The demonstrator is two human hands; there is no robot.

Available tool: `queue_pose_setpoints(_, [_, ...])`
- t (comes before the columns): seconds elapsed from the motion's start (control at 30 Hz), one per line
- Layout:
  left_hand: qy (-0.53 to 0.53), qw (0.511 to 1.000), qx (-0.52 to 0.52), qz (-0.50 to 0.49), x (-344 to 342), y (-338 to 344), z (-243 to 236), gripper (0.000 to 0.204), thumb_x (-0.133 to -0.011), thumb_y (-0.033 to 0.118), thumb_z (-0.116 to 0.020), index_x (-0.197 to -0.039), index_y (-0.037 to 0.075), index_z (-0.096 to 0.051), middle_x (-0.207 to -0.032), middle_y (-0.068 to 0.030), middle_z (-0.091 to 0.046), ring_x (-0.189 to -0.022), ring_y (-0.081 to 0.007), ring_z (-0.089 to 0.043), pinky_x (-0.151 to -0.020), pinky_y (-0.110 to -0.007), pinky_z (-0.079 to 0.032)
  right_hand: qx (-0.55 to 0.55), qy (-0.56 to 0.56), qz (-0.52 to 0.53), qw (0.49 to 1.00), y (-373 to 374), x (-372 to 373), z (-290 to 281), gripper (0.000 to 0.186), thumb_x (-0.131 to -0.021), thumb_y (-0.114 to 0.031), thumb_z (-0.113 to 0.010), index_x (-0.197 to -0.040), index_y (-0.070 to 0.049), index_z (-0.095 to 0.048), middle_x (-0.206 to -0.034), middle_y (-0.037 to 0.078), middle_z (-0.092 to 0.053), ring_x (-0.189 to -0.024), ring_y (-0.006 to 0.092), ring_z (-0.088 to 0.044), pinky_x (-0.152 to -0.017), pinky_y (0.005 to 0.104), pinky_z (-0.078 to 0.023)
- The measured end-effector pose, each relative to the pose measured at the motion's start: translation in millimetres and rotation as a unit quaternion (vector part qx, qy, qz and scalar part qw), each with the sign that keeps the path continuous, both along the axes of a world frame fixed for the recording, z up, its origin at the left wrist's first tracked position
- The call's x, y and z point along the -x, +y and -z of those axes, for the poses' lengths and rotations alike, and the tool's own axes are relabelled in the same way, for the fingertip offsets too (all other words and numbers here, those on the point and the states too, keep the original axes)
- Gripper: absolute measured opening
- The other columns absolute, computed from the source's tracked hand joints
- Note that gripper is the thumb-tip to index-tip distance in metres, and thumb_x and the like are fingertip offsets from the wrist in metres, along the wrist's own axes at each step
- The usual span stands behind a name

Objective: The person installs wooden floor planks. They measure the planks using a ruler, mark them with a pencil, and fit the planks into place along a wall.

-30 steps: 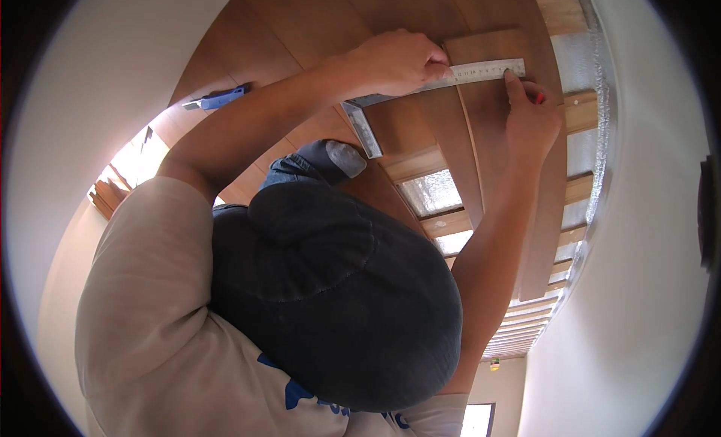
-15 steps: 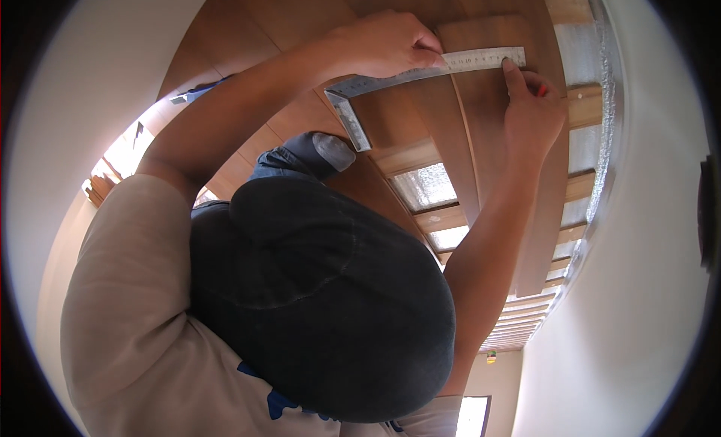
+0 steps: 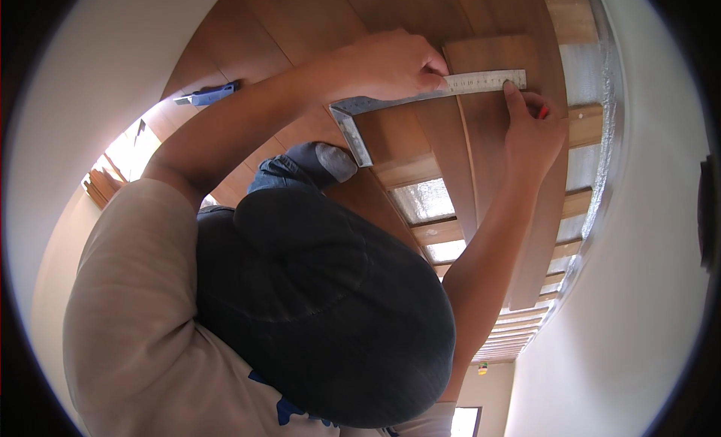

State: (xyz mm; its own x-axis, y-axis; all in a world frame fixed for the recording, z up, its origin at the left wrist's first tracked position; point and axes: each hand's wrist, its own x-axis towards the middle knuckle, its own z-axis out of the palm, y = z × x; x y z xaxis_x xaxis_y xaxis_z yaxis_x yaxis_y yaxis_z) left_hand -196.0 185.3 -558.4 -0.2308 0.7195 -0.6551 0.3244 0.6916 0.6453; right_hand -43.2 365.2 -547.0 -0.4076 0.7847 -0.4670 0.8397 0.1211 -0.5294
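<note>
A metal carpenter's square (image 3: pixel 488 81) lies across wooden boards, its short leg angled toward me at the centre. My left hand (image 3: pixel 409 65) is closed at the long leg, thumb and curled fingers on the metal. My right hand (image 3: pixel 532 129) has its thumb pressed on the long leg near the right end, with curled fingers around a small red item (image 3: pixel 542 112), mostly hidden. Under the long leg's right part is a loose board (image 3: pixel 488 151) resting on the other planks. A blue utility knife (image 3: pixel 206 93) lies beside my left forearm.
Wooden battens (image 3: pixel 582 125) over silver foil sheeting (image 3: pixel 424 198) show at the right and through a gap in the boards. A white wall (image 3: pixel 623 287) runs along the right. My socked foot (image 3: pixel 336 161) rests on the boards below the square. Stacked planks (image 3: pixel 101 187) stand far left.
The view has shifted a little, so the scene sits slightly lower than half a second ago. Both hands keep about the same places on the square.
</note>
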Motion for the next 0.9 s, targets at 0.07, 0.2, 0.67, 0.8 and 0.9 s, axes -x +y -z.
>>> queue_pose_setpoints(0.07, [0.002, 1.000, -0.014, 0.004, 0.6, -0.9, 5.2, 0.034, -0.107, 0.037, -0.067, -0.128, 0.012, -0.080, -0.107, -0.0110, -0.082, -0.090, -0.0286, -0.076, -0.082, -0.042, -0.058, 0.000, 0.002, 0.000, 1.000, 1.4, -0.6, 1.6, 0.036, -0.086, -0.036, -0.091, -0.094, -0.003, -0.078, -0.082, 0.006, -0.071, -0.075, 0.0197, -0.065, -0.073, 0.0364, -0.055])
queue_pose_setpoints(0.2, [-0.005, 1.000, -0.008, 0.011, 2.0, -1.1, 1.5, 0.033, -0.107, 0.037, -0.067, -0.127, 0.014, -0.080, -0.104, -0.0103, -0.082, -0.087, -0.0289, -0.076, -0.081, -0.042, -0.058, 0.002, 0.009, 0.014, 1.000, -0.7, -0.5, 4.4, 0.038, -0.086, -0.037, -0.093, -0.095, -0.002, -0.079, -0.080, 0.006, -0.072, -0.075, 0.0194, -0.066, -0.073, 0.0360, -0.056])
queue_pose_setpoints(0.67, [-0.022, 0.998, -0.036, -0.038, -2.4, -6.6, 17.7, 0.034, -0.104, 0.035, -0.073, -0.125, 0.009, -0.080, -0.105, -0.0118, -0.082, -0.091, -0.0272, -0.076, -0.083, -0.040, -0.059, -0.006, 0.008, -0.004, 1.000, -0.2, -2.2, 5.4, 0.040, -0.086, -0.039, -0.091, -0.096, -0.002, -0.080, -0.084, 0.008, -0.076, -0.080, 0.0222, -0.070, -0.078, 0.0380, -0.057])
queue_pose_setpoints(0.8, [-0.018, 0.998, -0.040, -0.034, -1.9, -5.4, 15.8, 0.034, -0.103, 0.034, -0.075, -0.124, 0.008, -0.080, -0.106, -0.0117, -0.082, -0.091, -0.0268, -0.076, -0.084, -0.039, -0.059, -0.008, -0.002, -0.005, 1.000, -1.5, 0.5, 0.7, 0.039, -0.086, -0.038, -0.091, -0.094, -0.002, -0.079, -0.086, 0.009, -0.076, -0.083, 0.0229, -0.070, -0.081, 0.0385, -0.057])
queue_pose_setpoints(0.9, [-0.018, 0.999, -0.038, -0.030, -1.1, -4.9, 14.6, 0.036, -0.103, 0.036, -0.074, -0.124, 0.008, -0.081, -0.106, -0.0117, -0.082, -0.091, -0.0267, -0.076, -0.084, -0.038, -0.059, -0.009, -0.004, 0.003, 1.000, -2.3, 0.4, -0.2, 0.039, -0.086, -0.038, -0.091, -0.094, -0.002, -0.079, -0.086, 0.009, -0.076, -0.083, 0.0235, -0.070, -0.081, 0.0385, -0.057])
